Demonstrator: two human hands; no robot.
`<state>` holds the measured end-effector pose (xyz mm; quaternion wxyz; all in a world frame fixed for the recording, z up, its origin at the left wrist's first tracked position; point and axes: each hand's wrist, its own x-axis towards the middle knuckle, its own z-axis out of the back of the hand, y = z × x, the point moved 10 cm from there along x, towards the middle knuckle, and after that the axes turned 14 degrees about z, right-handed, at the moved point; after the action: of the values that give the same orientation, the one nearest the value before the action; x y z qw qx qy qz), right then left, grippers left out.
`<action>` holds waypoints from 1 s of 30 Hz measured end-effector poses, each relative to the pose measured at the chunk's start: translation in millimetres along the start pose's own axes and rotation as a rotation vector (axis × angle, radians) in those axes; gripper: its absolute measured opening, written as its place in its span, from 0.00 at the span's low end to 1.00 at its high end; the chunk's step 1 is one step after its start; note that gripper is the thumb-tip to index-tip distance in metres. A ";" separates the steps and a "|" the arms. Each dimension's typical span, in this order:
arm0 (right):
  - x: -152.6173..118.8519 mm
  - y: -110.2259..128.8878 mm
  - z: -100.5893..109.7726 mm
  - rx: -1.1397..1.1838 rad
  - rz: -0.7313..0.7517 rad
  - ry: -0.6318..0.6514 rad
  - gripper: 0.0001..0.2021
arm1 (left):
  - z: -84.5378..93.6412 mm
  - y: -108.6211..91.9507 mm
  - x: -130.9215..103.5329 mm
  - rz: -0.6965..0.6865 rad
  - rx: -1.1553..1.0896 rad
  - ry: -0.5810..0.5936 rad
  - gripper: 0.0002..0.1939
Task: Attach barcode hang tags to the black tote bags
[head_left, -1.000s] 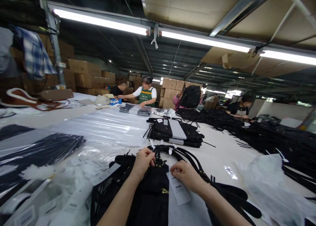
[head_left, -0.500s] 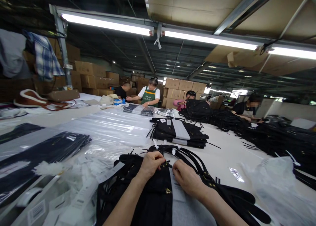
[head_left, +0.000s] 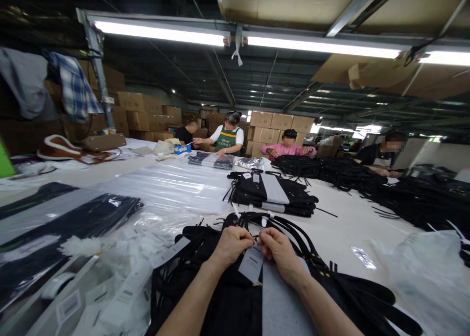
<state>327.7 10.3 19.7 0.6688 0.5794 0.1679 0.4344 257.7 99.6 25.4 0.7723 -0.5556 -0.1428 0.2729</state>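
Your left hand (head_left: pixel 237 243) and right hand (head_left: pixel 276 250) pinch the tag (head_left: pixel 251 264) over the black bag (head_left: pixel 237 301); attaching it likely needs steady alignment.

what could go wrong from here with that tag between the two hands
Between left hand and right hand, the paper tag could slip if the pinch is loose. Black straps looping nearby could catch it. Loose tags heaped to the left might get mixed in.
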 end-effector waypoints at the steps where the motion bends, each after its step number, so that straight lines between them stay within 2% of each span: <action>1: -0.8 -0.6 -0.5 0.028 -0.005 -0.004 0.13 | -0.1 1.2 0.0 0.010 -0.002 -0.003 0.06; 7: -2.9 -4.7 -5.2 0.111 -0.019 -0.015 0.13 | 0.3 0.1 -2.4 -0.001 0.036 -0.030 0.04; 21: 2.4 -7.1 -7.5 0.091 0.027 -0.028 0.13 | 4.7 -6.9 -6.5 -0.048 0.114 -0.132 0.07; 30: 2.4 -10.7 -7.6 0.089 -0.010 -0.036 0.14 | 4.4 -6.5 -5.7 -0.041 0.137 -0.139 0.07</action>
<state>327.6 17.5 8.4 0.6474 0.6156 0.1780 0.4126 252.4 98.2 33.4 0.8021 -0.4783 -0.1884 0.3040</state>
